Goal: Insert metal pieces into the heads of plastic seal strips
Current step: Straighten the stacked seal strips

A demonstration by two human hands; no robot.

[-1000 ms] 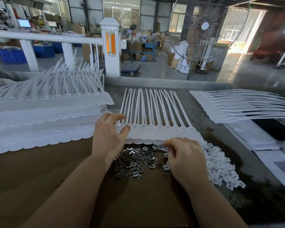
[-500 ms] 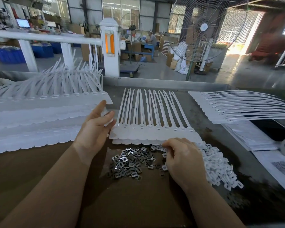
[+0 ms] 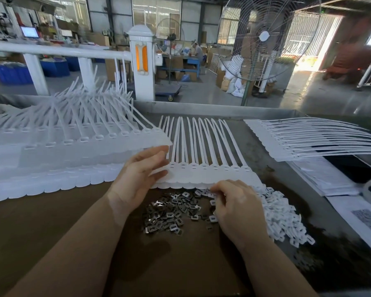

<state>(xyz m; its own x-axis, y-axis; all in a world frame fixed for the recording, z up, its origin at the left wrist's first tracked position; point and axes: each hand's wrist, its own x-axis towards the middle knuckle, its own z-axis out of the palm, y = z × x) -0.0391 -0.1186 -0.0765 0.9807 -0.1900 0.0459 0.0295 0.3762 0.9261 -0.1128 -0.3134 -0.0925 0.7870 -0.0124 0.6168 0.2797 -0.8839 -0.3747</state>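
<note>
A joined sheet of white plastic seal strips (image 3: 212,168) lies in front of me, heads toward me and tails pointing away. My left hand (image 3: 141,170) is at its left end, fingers spread and touching the edge. My right hand (image 3: 234,204) is curled at the sheet's front edge, fingertips down; what they pinch is hidden. A heap of small metal pieces (image 3: 169,213) lies just below the sheet between my hands. A pile of small white plastic pieces (image 3: 285,219) spreads to the right of my right hand.
A tall stack of strip sheets (image 3: 51,159) fills the left of the table, its corner overhanging my left thumb. Another stack (image 3: 308,142) lies at the right, with papers (image 3: 330,181) below it. The metal table rim (image 3: 201,110) runs along the back, and a standing fan (image 3: 263,39) is behind it.
My left hand lifted off the sheet's left end, swung out to the left, and has come back to touch that edge. My right hand has stayed curled at the front edge.
</note>
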